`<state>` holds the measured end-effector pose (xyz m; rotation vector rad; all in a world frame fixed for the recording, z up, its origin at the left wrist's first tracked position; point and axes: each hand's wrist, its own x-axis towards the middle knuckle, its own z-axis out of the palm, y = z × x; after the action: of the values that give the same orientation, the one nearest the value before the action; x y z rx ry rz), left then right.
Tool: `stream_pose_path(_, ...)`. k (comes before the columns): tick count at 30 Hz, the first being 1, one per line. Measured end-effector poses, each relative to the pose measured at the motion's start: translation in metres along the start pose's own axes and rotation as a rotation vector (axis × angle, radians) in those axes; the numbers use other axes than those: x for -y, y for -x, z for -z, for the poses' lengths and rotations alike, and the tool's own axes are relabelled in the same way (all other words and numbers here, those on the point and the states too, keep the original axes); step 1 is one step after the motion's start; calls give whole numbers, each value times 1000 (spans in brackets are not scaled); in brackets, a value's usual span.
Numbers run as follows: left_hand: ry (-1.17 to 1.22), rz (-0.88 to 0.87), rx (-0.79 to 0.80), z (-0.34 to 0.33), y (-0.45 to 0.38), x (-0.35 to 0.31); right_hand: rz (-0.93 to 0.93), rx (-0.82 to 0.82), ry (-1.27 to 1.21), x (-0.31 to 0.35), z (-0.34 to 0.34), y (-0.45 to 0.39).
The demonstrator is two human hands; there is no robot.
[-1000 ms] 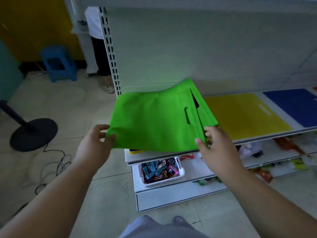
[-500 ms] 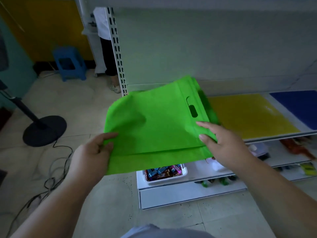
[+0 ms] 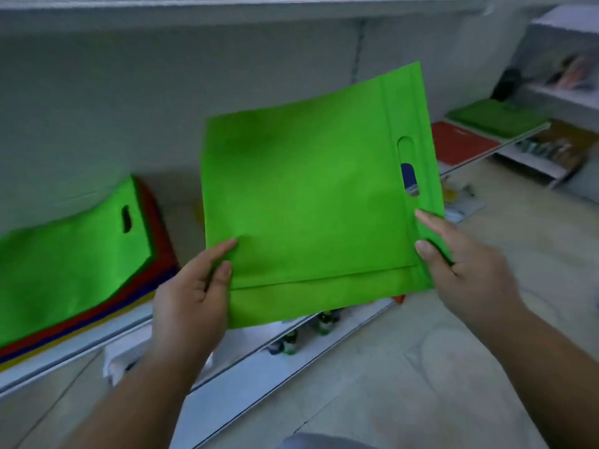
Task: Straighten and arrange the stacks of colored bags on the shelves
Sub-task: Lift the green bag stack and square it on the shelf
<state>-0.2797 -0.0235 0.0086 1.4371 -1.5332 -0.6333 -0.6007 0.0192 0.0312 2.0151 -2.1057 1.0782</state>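
A flat green bag (image 3: 311, 196) with an oval handle cutout is held up in front of the shelf, tilted. My left hand (image 3: 191, 296) grips its lower left corner and my right hand (image 3: 466, 267) grips its lower right edge below the cutout. On the shelf at the left lies a stack of bags (image 3: 74, 254), green on top with red, blue and yellow layers under it. Farther right on the shelf lie a red bag stack (image 3: 460, 142) and a green bag stack (image 3: 496, 118). A blue bag shows only through the cutout.
The white shelf front edge (image 3: 81, 348) runs across the lower left. A lower shelf (image 3: 311, 335) holds small bottles and packets. Another shelving unit (image 3: 564, 76) with goods stands at the far right. Tiled floor (image 3: 437, 367) lies below.
The view has swung to the right along the shelf. Both hands have lifted the green bag off the shelf edge and hold it higher, away from the stack it came from.
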Motion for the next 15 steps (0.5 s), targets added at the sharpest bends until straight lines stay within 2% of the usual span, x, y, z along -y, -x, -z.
stream_pose_path(6,54,-115,158,-146,-35,-71,-201,-64,90,-124,68,-3)
stream_pose_path(15,62,-234,435,-354,-124,-126,-461,-188,140,-288,93,-53)
